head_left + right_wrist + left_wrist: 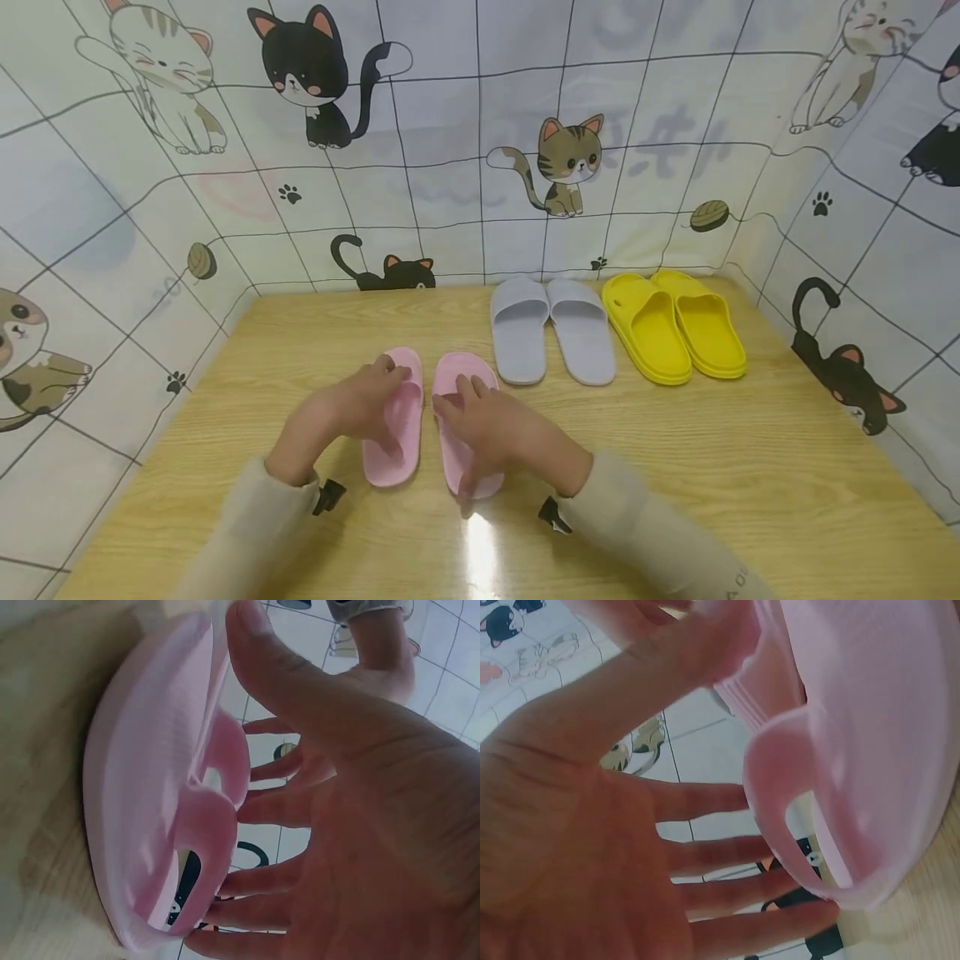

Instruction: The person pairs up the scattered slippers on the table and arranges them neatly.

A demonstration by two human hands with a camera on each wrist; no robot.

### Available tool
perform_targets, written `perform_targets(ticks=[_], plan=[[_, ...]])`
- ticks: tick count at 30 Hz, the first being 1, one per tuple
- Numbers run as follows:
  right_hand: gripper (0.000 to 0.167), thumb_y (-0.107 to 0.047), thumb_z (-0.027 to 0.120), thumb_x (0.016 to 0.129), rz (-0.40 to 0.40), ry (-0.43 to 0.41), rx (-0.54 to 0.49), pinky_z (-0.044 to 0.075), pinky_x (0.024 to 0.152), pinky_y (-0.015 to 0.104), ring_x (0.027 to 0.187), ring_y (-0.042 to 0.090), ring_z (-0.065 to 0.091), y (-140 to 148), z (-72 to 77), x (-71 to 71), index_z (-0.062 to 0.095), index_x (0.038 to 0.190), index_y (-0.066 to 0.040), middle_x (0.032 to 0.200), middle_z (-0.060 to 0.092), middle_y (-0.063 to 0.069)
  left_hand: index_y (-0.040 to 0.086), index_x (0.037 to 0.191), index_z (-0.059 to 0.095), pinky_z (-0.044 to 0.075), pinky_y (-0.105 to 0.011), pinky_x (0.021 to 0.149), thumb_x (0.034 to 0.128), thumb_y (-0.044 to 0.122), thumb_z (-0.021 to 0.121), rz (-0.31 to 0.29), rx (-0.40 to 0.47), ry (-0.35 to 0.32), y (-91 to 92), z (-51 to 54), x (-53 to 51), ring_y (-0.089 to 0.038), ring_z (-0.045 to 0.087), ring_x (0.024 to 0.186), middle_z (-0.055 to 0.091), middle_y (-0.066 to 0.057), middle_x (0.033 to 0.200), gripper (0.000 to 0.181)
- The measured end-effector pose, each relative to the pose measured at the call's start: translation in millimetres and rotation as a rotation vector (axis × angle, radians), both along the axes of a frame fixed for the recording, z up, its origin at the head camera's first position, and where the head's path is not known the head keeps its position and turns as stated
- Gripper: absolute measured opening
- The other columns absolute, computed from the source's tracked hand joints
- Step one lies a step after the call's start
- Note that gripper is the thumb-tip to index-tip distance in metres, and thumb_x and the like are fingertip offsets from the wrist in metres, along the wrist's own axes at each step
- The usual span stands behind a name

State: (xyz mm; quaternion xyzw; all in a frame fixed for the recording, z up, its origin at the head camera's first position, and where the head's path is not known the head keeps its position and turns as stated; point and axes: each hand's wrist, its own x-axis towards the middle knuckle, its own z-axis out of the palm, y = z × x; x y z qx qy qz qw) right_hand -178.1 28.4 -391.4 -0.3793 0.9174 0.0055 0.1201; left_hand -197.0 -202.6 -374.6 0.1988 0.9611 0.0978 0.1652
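Observation:
Two pink slippers lie side by side on the wooden table, toes pointing away. Over the left pink slipper [406,417] is my left hand [367,398], its fingertips by the strap. In the left wrist view its fingers are extended and spread, touching the strap's edge, with the thumb reaching toward the heel end. My right hand [493,423] hovers over the right pink slipper [453,450]. The right wrist view has its fingers straight against the strap [214,825] and the thumb held apart near the heel. Neither palm closes round a slipper.
Behind and to the right stand a pair of grey slippers [521,346] and a pair of yellow slippers [667,350], close to the back wall. Cat-printed tile-pattern sheets [442,183] border the table [750,467] at the back and both sides.

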Motion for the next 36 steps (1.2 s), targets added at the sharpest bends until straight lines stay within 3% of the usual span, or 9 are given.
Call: perform_targets(ticks=[2,5,10,13,18,21,30,36], plan=[[0.15,-0.074,0.091,0.05,-0.028,-0.011,0.04,0.03,0.127,0.053,0.157,0.047,0.023,-2.2,-1.2,5.1,0.016,0.167,-0.018,0.17,0.015,0.03,0.004,0.156,0.04,0.053,-0.055,0.104,0.0577,0.036,0.101,0.008,-0.004,-0.017,3.6,-0.9,4.4,-0.036,0.052,0.124,0.044,-0.024,0.145,0.12],[0.161,-0.074,0.093,0.044,-0.038,0.014,0.081,0.027,0.127,0.055,0.158,0.048,0.017,-5.1,-3.3,9.7,0.008,0.168,-0.017,0.172,0.005,0.026,0.006,0.163,0.028,0.045,-0.061,0.113,0.0573,0.037,0.102,0.028,-0.023,-0.051,9.6,-1.8,10.5,-0.045,0.041,0.142,0.032,-0.03,0.159,0.132],[0.16,-0.072,0.094,0.047,-0.003,0.075,0.103,0.03,0.125,0.058,0.156,0.05,0.02,-8.9,-5.8,12.2,0.006,0.168,-0.015,0.175,0.004,0.015,0.01,0.167,0.01,0.025,-0.069,0.123,0.0541,0.044,0.103,0.064,-0.062,-0.109,17.6,-1.8,17.6,-0.051,0.006,0.158,0.004,-0.032,0.17,0.15],[0.156,-0.071,0.094,0.05,0.005,0.083,0.096,0.03,0.125,0.058,0.156,0.05,0.021,-10.0,-7.6,10.8,0.008,0.168,-0.015,0.176,0.007,0.012,0.015,0.168,0.005,0.024,-0.07,0.122,0.0475,0.046,0.104,0.084,-0.088,-0.117,20.9,-3.2,21.0,-0.051,-0.001,0.158,-0.005,-0.031,0.17,0.159],[0.153,-0.07,0.094,0.052,0.0,0.067,0.088,0.028,0.126,0.058,0.157,0.049,0.019,-10.0,-9.4,7.0,0.009,0.168,-0.015,0.176,0.005,0.011,0.021,0.168,0.001,0.029,-0.069,0.121,0.0417,0.045,0.105,0.084,-0.135,-0.097,23.9,-8.6,26.1,-0.052,-0.003,0.158,-0.011,-0.031,0.169,0.166],[0.155,-0.069,0.095,0.051,-0.005,0.039,0.082,0.025,0.127,0.059,0.158,0.048,0.016,-8.8,-9.8,5.1,0.007,0.168,-0.016,0.176,0.002,0.011,0.019,0.168,-0.001,0.03,-0.068,0.12,0.0415,0.046,0.105,0.064,-0.147,-0.08,23.9,-11.8,27.4,-0.052,-0.004,0.157,-0.012,-0.03,0.169,0.167],[0.154,-0.068,0.094,0.053,0.008,-0.016,0.063,0.021,0.129,0.058,0.158,0.048,0.011,-2.9,-5.6,3.4,0.006,0.168,-0.015,0.176,-0.002,0.012,0.012,0.167,0.002,0.031,-0.068,0.12,0.0495,0.048,0.103,0.03,-0.127,-0.072,19.7,-12.7,23.6,-0.052,-0.005,0.158,-0.01,-0.031,0.17,0.16],[0.152,-0.065,0.094,0.056,0.004,-0.004,0.053,0.022,0.128,0.059,0.158,0.049,0.013,-5.2,-6.3,3.6,0.005,0.168,-0.013,0.176,0.0,0.013,0.007,0.166,0.006,0.036,-0.07,0.115,0.0521,0.046,0.103,0.03,-0.112,-0.05,19.8,-14.1,23.6,-0.055,0.0,0.157,-0.005,-0.035,0.169,0.154]])
